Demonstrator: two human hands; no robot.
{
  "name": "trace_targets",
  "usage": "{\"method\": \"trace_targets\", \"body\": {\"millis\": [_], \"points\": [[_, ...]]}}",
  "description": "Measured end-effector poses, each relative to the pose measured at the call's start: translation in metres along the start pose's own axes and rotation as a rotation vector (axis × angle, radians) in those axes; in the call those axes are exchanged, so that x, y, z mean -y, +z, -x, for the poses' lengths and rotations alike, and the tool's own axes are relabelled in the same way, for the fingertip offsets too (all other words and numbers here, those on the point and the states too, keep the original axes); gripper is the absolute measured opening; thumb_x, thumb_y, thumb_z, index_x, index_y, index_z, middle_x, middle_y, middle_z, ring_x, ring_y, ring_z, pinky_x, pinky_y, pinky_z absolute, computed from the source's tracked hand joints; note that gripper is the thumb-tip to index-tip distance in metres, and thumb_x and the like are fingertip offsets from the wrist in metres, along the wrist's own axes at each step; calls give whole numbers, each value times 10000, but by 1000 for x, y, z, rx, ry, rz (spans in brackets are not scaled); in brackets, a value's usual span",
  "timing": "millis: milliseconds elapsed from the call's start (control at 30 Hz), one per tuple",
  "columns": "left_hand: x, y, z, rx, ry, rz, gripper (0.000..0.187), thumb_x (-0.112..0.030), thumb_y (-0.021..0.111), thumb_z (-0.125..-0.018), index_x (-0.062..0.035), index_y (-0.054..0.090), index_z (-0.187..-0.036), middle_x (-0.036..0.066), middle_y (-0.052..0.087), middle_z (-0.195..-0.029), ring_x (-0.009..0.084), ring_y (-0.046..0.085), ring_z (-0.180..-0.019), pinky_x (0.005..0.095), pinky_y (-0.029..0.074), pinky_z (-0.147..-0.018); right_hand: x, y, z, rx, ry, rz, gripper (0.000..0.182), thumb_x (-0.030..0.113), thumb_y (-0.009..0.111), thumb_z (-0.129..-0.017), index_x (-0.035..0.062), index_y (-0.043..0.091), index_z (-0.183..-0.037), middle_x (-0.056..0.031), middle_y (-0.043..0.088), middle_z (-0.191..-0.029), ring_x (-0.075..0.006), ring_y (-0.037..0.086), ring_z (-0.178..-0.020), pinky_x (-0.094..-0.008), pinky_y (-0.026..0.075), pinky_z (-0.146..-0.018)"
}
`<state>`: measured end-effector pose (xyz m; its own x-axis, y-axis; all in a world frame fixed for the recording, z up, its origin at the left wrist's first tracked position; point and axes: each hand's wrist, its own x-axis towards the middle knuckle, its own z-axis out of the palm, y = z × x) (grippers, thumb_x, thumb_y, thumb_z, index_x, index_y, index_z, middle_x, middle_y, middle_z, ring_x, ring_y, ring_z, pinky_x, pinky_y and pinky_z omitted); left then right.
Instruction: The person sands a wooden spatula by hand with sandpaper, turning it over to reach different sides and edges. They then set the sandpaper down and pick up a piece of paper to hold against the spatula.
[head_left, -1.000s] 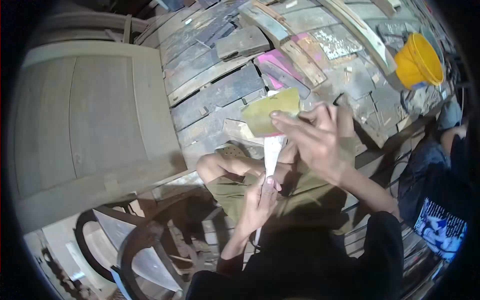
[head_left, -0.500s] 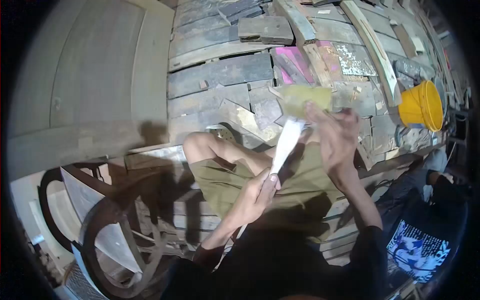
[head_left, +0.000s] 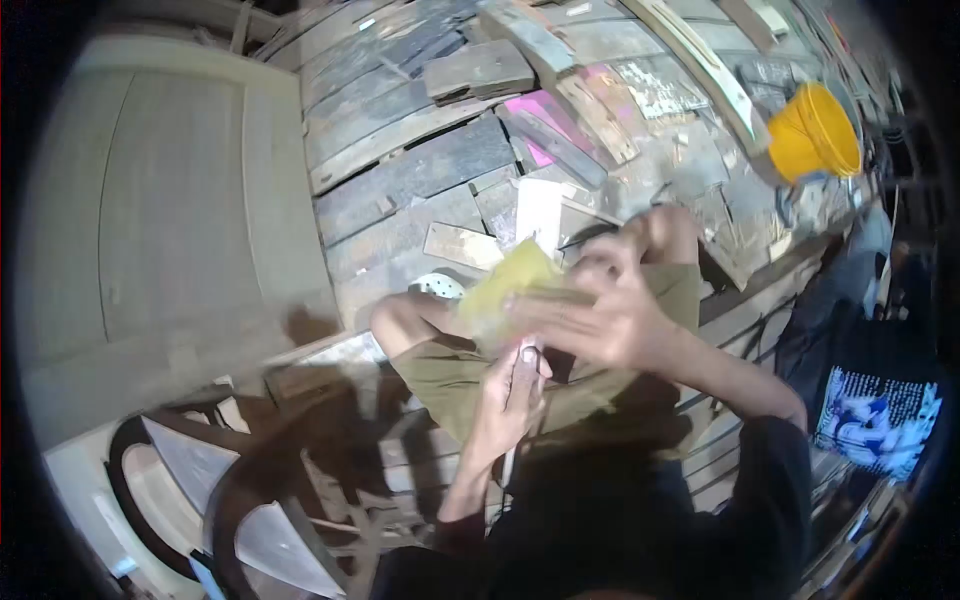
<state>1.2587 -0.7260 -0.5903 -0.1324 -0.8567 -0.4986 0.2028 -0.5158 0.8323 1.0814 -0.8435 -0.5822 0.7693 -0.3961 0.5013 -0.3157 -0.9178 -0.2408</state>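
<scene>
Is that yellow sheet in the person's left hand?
No, the right hand holds the yellow sheet, while the left hand grips a white piece.

right hand (head_left: 610,320) holding blurred yellow sheet (head_left: 512,285) across white strip (head_left: 539,210); left hand (head_left: 508,395) gripping strip's near part; yellow bucket (head_left: 812,135) sitting upper right on planks (head_left: 410,165); door (head_left: 175,200) lying left.

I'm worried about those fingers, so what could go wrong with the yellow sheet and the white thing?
The right hand is on the yellow sheet, close to the thumb of the left hand, so the sheet might rub it. The left hand grips the white piece away from its broad far end, so that end could wobble if pushed.
</scene>
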Motion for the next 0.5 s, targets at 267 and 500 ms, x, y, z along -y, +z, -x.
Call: {"method": "trace_targets", "body": {"millis": [267,500], "points": [[-5,10,8,0,76,29,251,-226,408,-1047,-28,510,-931,-29,393,-613,43,368,-533,226,319,-485,8,-9,-13,56,54,-2,348,232,601,-877,62,675,-1171,-37,662,-1228,-205,588,-1090,-392,309,-990],[-13,19,15,-39,46,65,315,-292,410,-1048,-35,522,-903,-45,388,-605,24,323,-451,219,240,-401,18,-11,-5,-56,118,51,298,237,647,-814,131,726,-1081,-11,635,-1275,-200,548,-815,-428,379,-884]]}}
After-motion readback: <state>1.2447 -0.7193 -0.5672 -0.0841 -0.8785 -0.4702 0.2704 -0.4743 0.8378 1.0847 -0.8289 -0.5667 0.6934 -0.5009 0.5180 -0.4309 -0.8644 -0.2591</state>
